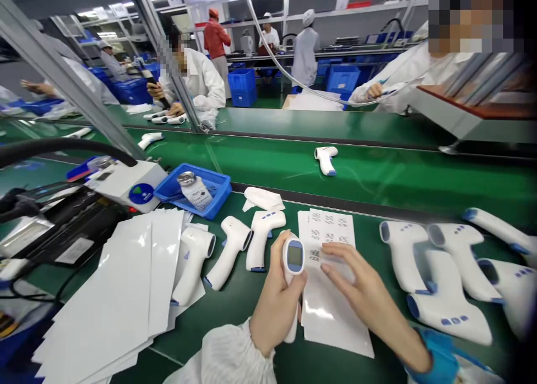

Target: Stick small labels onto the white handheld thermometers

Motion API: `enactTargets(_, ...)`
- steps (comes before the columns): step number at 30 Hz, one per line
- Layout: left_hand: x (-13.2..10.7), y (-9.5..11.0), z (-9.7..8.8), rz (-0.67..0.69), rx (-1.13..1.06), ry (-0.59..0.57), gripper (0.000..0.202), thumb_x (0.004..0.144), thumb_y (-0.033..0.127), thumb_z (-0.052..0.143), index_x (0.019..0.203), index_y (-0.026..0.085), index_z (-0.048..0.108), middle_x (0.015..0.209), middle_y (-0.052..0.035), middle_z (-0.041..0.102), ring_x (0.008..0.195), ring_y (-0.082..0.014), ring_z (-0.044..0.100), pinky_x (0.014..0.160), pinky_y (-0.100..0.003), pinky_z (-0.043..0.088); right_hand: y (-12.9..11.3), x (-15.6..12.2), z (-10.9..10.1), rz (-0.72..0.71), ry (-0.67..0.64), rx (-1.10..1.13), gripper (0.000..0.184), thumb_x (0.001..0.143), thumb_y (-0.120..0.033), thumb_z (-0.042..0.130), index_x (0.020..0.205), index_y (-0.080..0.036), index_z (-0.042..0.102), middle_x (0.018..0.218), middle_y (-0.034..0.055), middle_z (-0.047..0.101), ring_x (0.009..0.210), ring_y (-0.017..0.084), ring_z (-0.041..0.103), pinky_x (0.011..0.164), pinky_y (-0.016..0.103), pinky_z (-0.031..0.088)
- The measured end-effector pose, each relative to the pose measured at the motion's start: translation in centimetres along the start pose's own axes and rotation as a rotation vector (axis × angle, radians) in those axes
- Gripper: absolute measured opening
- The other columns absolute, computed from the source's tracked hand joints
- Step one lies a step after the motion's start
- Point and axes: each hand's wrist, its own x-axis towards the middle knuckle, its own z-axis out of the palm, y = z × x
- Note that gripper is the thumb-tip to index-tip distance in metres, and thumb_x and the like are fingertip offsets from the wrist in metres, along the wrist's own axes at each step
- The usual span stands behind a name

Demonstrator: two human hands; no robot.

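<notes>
My left hand (pixel 279 297) is wrapped around a white infrared thermometer (pixel 295 256), its small blue-rimmed screen facing me. My right hand (pixel 356 280) reaches over a sheet of labels (pixel 331 317) with its fingers stretched out and apart, the fingertips at the printed labels. No object shows between those fingers. Left of my left hand lie more white thermometers, one close by (pixel 262 238), one in the middle (pixel 230 251) and one on the paper (pixel 194 261). Several others, such as this thermometer (pixel 405 252), are grouped right of my right hand.
A stack of glossy white sheets (pixel 113 289) covers the left side. Behind it are a blue tray (pixel 218 197) with a bottle (pixel 194 191) and a white box (pixel 138 185). One thermometer (pixel 326 159) lies on the green belt (pixel 268 160). Co-workers sit across it.
</notes>
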Motion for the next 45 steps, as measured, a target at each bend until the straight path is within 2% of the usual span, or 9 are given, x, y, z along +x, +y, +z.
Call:
enactTargets(3, -0.5, -0.5, 0.5, -0.012, -0.011, 0.012, 0.063, 0.096, 0.040, 0.048, 0.153, 0.039, 0.020, 0.156, -0.0123, 0.033, 0.051, -0.0048, 0.055, 0.047, -0.025, 0.052, -3.9, 1.2, -0.8, 0.095, -0.078, 0.377, 0.042, 0.091, -0.052, 0.057, 0.127, -0.030, 0.059, 0.142, 0.0059, 0.056, 0.131, 0.027, 0.053, 0.111, 0.048, 0.045)
enactTargets(6, -0.9, -0.7, 1.0, 0.067, 0.052, 0.054, 0.064, 0.096, 0.039, 0.047, 0.154, 0.036, 0.021, 0.155, -0.0108, 0.038, 0.082, -0.0179, 0.069, 0.067, -0.032, 0.060, -7.1, 1.8, -0.8, 0.144, -0.171, 0.558, 0.048, 0.091, -0.048, 0.057, 0.137, -0.034, 0.054, 0.151, 0.0006, 0.049, 0.140, 0.024, 0.043, 0.115, 0.043, 0.041)
enactTargets(10, -1.2, -0.5, 1.3, 0.167, 0.088, 0.097, 0.058, 0.096, 0.031, 0.050, 0.151, 0.033, 0.032, 0.149, -0.0083, 0.047, 0.129, -0.0282, 0.054, 0.104, -0.044, 0.050, -8.4, 2.0, -0.1, 0.149, -0.172, 0.627, 0.045, 0.091, -0.039, 0.057, 0.136, -0.035, 0.056, 0.152, -0.0035, 0.048, 0.144, 0.022, 0.038, 0.117, 0.041, 0.038)
enactTargets(15, -1.6, -0.1, 1.3, 0.129, 0.099, 0.084, 0.056, 0.096, 0.025, 0.049, 0.149, 0.033, 0.034, 0.155, -0.0052, 0.040, 0.142, -0.0289, 0.040, 0.114, -0.048, 0.040, -8.6, 1.9, -0.1, 0.134, -0.153, 0.634, 0.044, 0.091, -0.034, 0.056, 0.135, -0.036, 0.058, 0.148, -0.0051, 0.052, 0.146, 0.027, 0.034, 0.120, 0.050, 0.034)
enactTargets(21, -1.7, -0.2, 1.4, 0.141, 0.086, 0.101, 0.057, 0.093, 0.022, 0.053, 0.147, 0.032, 0.037, 0.159, -0.0047, 0.035, 0.143, -0.0306, 0.038, 0.112, -0.048, 0.042, -9.1, 1.7, -0.3, 0.149, -0.148, 0.675, 0.044, 0.089, -0.031, 0.057, 0.133, -0.035, 0.060, 0.147, -0.0050, 0.054, 0.146, 0.028, 0.035, 0.120, 0.051, 0.033)
enactTargets(29, -2.0, -0.4, 1.6, 0.143, 0.183, 0.102, 0.058, 0.095, 0.019, 0.048, 0.148, 0.036, 0.032, 0.161, -0.0030, 0.029, 0.145, -0.0286, 0.035, 0.114, -0.047, 0.037, -9.3, 1.6, -0.5, 0.160, -0.175, 0.808, 0.044, 0.088, -0.022, 0.054, 0.129, -0.034, 0.063, 0.148, -0.0049, 0.052, 0.144, 0.021, 0.038, 0.122, 0.044, 0.028)
enactTargets(34, -2.2, -0.2, 1.6, 0.105, 0.150, 0.089, 0.058, 0.094, 0.022, 0.050, 0.148, 0.036, 0.032, 0.157, -0.0048, 0.035, 0.139, -0.0307, 0.042, 0.103, -0.044, 0.048, -9.4, 1.5, -0.8, 0.176, -0.199, 0.833, 0.042, 0.088, -0.023, 0.055, 0.127, -0.033, 0.064, 0.149, -0.0037, 0.052, 0.144, 0.022, 0.039, 0.120, 0.043, 0.033)
enactTargets(40, -2.4, 0.1, 1.6, 0.105, 0.037, 0.130, 0.060, 0.089, 0.024, 0.060, 0.145, 0.033, 0.041, 0.141, -0.0090, 0.052, 0.130, -0.0329, 0.051, 0.092, -0.041, 0.055, -9.7, 1.5, -0.9, 0.173, -0.216, 0.832, 0.042, 0.087, -0.024, 0.054, 0.127, -0.034, 0.065, 0.148, -0.0041, 0.052, 0.142, 0.023, 0.041, 0.117, 0.044, 0.037)
enactTargets(45, -2.4, -0.1, 1.5, 0.089, 0.010, 0.123, 0.061, 0.088, 0.025, 0.061, 0.145, 0.034, 0.041, 0.143, -0.0086, 0.050, 0.129, -0.0331, 0.053, 0.091, -0.041, 0.056, -9.6, 1.5, -1.2, 0.171, -0.228, 0.824, 0.043, 0.086, -0.023, 0.056, 0.127, -0.034, 0.065, 0.149, -0.0045, 0.051, 0.144, 0.023, 0.038, 0.120, 0.045, 0.032)
